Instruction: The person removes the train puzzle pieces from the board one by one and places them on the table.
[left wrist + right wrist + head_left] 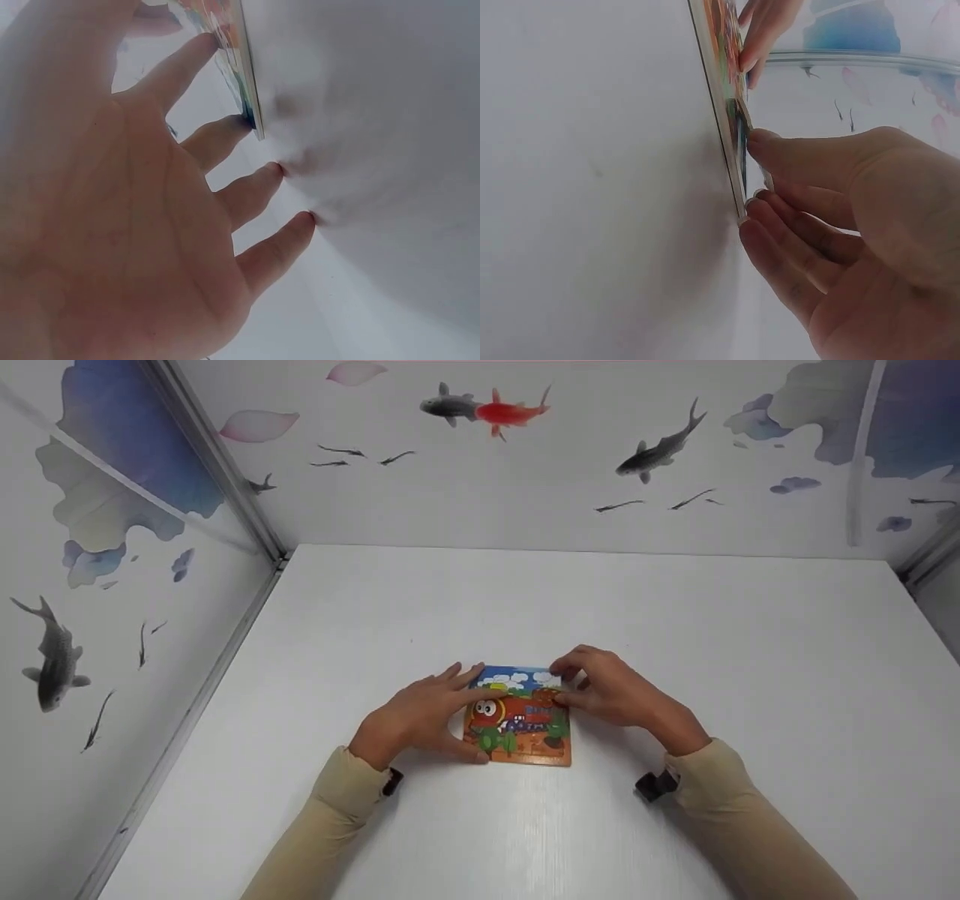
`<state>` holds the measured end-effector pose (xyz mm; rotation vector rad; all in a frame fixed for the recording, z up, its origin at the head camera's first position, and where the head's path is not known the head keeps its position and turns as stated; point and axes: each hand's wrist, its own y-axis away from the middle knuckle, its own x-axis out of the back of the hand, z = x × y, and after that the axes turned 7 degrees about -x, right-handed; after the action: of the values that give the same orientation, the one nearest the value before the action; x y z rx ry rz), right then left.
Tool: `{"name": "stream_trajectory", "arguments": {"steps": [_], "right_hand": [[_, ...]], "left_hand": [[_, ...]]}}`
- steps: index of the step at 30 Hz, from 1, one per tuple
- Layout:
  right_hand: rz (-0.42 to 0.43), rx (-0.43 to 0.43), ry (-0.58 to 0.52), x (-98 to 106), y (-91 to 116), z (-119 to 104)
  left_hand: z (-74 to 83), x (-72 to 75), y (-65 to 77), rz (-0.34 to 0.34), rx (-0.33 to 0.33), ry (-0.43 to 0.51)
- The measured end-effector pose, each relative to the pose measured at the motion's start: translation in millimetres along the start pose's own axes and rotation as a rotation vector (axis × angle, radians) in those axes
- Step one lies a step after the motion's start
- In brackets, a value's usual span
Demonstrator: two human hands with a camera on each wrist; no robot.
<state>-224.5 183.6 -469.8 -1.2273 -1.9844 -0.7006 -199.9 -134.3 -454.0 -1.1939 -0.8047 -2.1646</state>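
Observation:
A small square jigsaw puzzle [525, 746] with a colourful cartoon picture lies flat in a wooden tray on the table. My left hand [424, 712] spreads over its left side. The index finger rests on the picture, the thumb is at the near-left edge, and another fingertip is by the far-left corner. In the left wrist view the outer two fingertips [304, 221] touch the table beside the tray. At the far-right corner, my right hand [619, 690] pinches a puzzle piece [546, 695] between thumb and fingers. The right wrist view shows this piece tilted up from the board.
The white table [420, 607] surrounds the puzzle. White panels printed with fish and leaves stand at the back [555, 487] and on the left [187, 637]. Black wrist devices [656, 786] show at both sleeves.

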Motion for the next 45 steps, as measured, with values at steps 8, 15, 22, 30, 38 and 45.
{"name": "stream_trajectory", "arguments": {"steps": [8,15,22,30,38,45], "right_hand": [[0.004,0.012,-0.020,1.7,1.0,-1.5],[-0.025,0.036,-0.013,4.2,1.9,-0.8],[-0.030,0.048,-0.051,7.3,1.0,1.6],[-0.037,-0.003,-0.166,10.3,1.7,7.8],[0.002,0.031,-0.182,13.6,2.7,11.5],[0.052,0.041,-0.160,15.4,6.2,21.1]], "left_hand": [[-0.1,-0.1,0.0,-0.004,0.000,-0.004],[-0.4,1.9,-1.9,-0.017,0.006,0.002],[1.0,4.3,-2.4,-0.024,0.016,-0.005],[1.2,4.7,-3.2,-0.030,0.012,0.007],[0.3,3.5,-0.5,-0.024,0.001,0.003],[-3.8,2.3,3.2,-0.038,-0.017,-0.004]]}}
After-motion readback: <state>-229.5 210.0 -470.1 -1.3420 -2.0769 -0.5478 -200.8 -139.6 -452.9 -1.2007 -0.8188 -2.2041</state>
